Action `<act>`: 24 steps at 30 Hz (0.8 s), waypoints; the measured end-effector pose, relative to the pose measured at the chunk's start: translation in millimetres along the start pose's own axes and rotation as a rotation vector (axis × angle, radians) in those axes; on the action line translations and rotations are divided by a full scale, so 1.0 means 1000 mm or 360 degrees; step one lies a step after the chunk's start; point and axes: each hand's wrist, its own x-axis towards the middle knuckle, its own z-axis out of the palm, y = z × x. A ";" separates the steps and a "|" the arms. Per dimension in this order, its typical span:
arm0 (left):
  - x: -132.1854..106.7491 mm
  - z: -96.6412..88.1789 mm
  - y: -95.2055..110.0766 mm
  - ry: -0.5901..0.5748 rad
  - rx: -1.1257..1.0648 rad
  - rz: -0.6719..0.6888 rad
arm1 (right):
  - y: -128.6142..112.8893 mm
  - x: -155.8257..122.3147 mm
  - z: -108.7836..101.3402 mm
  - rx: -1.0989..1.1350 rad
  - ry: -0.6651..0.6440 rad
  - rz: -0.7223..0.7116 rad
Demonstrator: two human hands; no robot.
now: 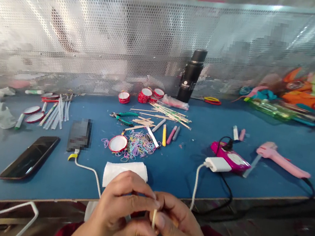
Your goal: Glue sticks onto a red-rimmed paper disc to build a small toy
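My left hand and my right hand meet in front of the table edge. Between their fingertips stands a short, pale stick, its kind not clear from here. My right thumb presses against its side, while the left fingers and thumb close around its ends. Just beyond the left hand lies a folded white tissue. Behind that are a pile of small coloured rubber bands and a round, red-rimmed white disc. Both palms are hidden.
A phone, a power bank and its white cable lie left. Green-handled pliers, wooden sticks and markers fill the middle. Right are a magenta power strip and pink glue gun. A black flask stands behind.
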 end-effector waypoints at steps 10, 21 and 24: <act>0.004 -0.004 -0.006 0.0078 0.0243 0.0104 | 0.005 0.012 0.003 0.0180 -0.0030 0.0016; 0.001 -0.015 -0.010 -0.0028 0.0308 0.0096 | 0.011 0.021 0.008 0.0243 -0.0039 0.0011; 0.000 -0.018 -0.011 -0.0035 0.0318 0.0081 | 0.001 0.020 0.006 0.0019 -0.0022 -0.0003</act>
